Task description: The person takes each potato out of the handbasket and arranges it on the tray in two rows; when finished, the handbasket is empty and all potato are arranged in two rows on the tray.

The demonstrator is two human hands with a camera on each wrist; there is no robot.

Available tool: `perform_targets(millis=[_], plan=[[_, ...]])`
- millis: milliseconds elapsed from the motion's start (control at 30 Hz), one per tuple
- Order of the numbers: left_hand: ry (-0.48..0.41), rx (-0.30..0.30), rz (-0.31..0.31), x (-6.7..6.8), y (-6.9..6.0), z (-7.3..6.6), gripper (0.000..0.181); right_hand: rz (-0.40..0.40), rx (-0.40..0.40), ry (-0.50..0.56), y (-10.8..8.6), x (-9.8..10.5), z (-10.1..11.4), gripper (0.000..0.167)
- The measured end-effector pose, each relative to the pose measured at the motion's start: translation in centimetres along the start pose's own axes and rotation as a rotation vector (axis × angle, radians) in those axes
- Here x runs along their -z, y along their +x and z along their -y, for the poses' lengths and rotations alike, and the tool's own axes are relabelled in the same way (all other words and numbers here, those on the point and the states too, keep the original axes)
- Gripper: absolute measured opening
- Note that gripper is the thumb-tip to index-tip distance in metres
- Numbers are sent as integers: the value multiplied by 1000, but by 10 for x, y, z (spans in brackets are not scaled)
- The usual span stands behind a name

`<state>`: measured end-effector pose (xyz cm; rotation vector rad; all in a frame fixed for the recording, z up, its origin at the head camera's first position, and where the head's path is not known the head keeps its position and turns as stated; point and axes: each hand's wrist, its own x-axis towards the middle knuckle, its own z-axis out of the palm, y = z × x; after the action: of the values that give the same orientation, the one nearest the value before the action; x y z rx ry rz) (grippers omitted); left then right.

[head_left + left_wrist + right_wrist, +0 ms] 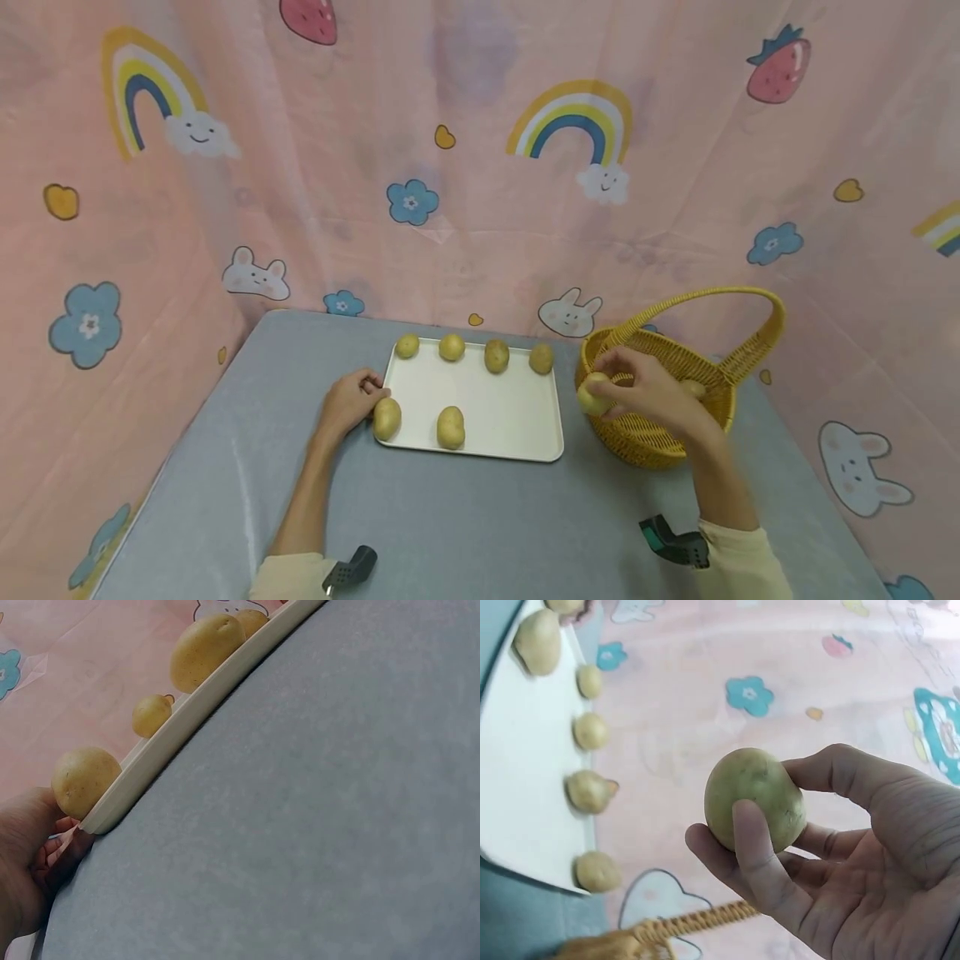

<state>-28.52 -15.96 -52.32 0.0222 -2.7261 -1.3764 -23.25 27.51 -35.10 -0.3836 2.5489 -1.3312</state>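
My right hand [651,390] pinches a potato [595,394] between thumb and fingers, above the left rim of a yellow wicker basket [731,408]. The right wrist view shows this rounded potato [754,799] with small dark marks. Another potato [693,388] lies inside the basket, partly hidden by the right hand. My left hand [352,404] grips the left edge of a white tray [495,408], its fingers curled at the rim. Beside those fingers rests a potato [387,418] in the tray's near left corner, and a knobbly potato [451,427] lies to its right.
Several potatoes line the tray's far edge, from a small one [407,346] at left to a browner one [542,358] at right. The basket's tall arched handle [772,321] rises on the right. Grey cloth [480,525] covers the table; a pink patterned curtain [480,250] hangs behind.
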Motion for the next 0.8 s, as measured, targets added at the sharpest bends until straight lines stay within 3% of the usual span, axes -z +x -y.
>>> perform_targets(millis=[167, 567, 800], plan=[[-5, 3, 3, 0, 0, 1, 21, 62, 16, 29, 11, -23, 0, 38], [-13, 8, 6, 1, 1, 3, 20, 130, 121, -141, 50, -85, -12, 28], [-9, 9, 9, -1, 0, 1, 21, 182, 83, -202, 66, -115, -26, 23]])
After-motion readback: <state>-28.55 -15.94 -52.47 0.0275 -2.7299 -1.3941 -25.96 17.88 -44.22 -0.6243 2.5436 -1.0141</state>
